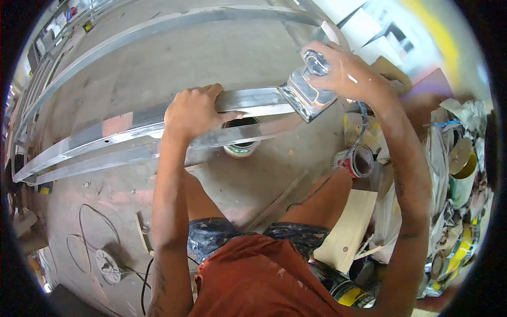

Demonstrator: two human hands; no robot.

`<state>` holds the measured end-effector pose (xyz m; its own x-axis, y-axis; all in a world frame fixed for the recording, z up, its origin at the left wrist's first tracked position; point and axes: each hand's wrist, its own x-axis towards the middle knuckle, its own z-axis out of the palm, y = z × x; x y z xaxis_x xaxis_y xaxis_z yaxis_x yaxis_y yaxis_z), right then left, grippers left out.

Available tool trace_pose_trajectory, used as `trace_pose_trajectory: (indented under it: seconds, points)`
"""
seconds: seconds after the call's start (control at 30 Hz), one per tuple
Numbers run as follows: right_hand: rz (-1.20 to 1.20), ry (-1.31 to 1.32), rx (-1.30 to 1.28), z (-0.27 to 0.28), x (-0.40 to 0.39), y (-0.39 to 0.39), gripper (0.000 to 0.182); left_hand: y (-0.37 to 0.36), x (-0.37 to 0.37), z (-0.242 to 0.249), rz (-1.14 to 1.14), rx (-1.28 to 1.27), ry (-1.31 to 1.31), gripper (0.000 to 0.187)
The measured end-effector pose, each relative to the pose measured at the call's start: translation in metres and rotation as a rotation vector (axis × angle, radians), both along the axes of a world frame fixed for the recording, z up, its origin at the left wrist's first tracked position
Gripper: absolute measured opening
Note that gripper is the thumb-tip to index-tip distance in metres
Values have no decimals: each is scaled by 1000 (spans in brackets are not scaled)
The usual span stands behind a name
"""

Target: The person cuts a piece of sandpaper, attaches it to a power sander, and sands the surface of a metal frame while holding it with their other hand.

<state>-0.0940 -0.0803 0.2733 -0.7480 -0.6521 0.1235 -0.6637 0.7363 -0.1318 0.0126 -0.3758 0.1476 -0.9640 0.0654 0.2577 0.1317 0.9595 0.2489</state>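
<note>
My right hand is wrapped over the top of a dusty palm sander, with its flat pad tilted against the right end of a grey metal bar. A cord runs down from the sander past my forearm. Further left, my left hand is closed around the same bar, thumb on the near side and fingers over the top. This bar belongs to a long metal frame with a reddish patch left of my hand. The sander hides part of the bar's end.
Below the bar stands an open paint can; another can lies tipped near my knee. A wooden board leans by my leg. Crumpled plastic and cans crowd the right side. A cable reel lies on the floor at left.
</note>
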Motion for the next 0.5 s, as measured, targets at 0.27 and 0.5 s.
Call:
trace_pose_trajectory:
  seconds: [0.27, 0.5]
  points:
    - [-87, 9, 157, 14, 11, -18, 61, 4, 1, 3, -12, 7, 29, 75]
    - [-27, 34, 152, 15, 16, -21, 62, 4, 0, 4, -16, 18, 15, 73]
